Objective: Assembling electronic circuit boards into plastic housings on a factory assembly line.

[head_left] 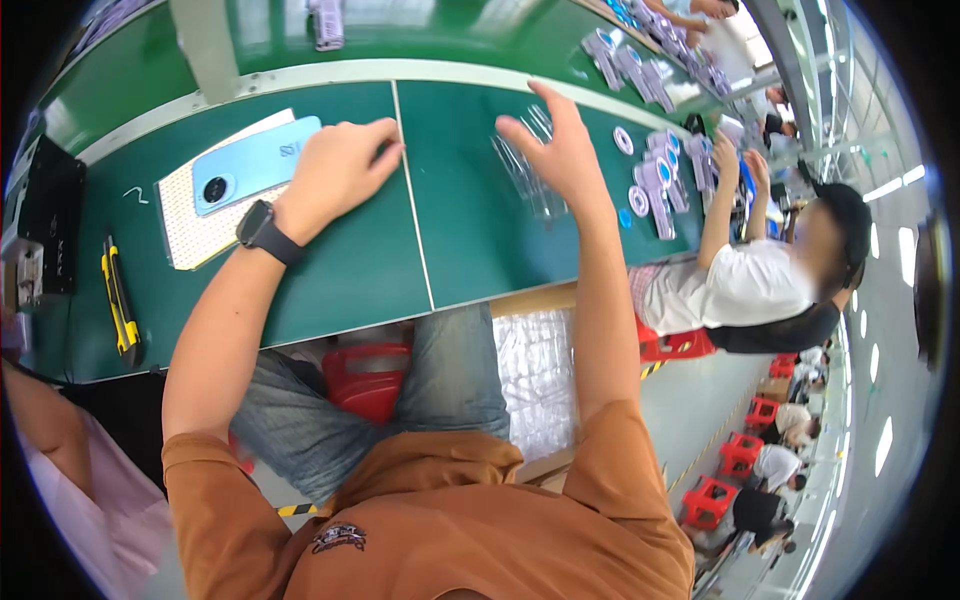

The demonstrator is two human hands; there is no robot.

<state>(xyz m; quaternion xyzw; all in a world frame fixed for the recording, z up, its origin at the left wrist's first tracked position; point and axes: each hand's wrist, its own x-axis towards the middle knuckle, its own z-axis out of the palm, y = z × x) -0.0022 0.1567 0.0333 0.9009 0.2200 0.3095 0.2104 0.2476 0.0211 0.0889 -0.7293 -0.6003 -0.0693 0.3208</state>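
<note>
My left hand (340, 168) is above the green bench (340, 270), just right of a light blue phone (250, 165). Its fingers are curled in toward the thumb, and what they hold, if anything, is hidden. The phone lies back side up, its round dark camera facing up, on a white dotted sheet (190, 240). My right hand (557, 145) is open, with thumb and index finger spread and nothing between them. Below and beside it lie clear plastic pieces (525, 180), partly covered by the hand. A dark watch (268, 232) is on my left wrist.
A yellow and black utility knife (118, 300) and a black box (45, 220) are at the left. Several lilac devices with round heads (658, 185) stand at the right, near a seated co-worker (760, 285). Another person's sleeve (100, 490) shows at lower left. Clear packaging (535, 380) sits below the bench edge.
</note>
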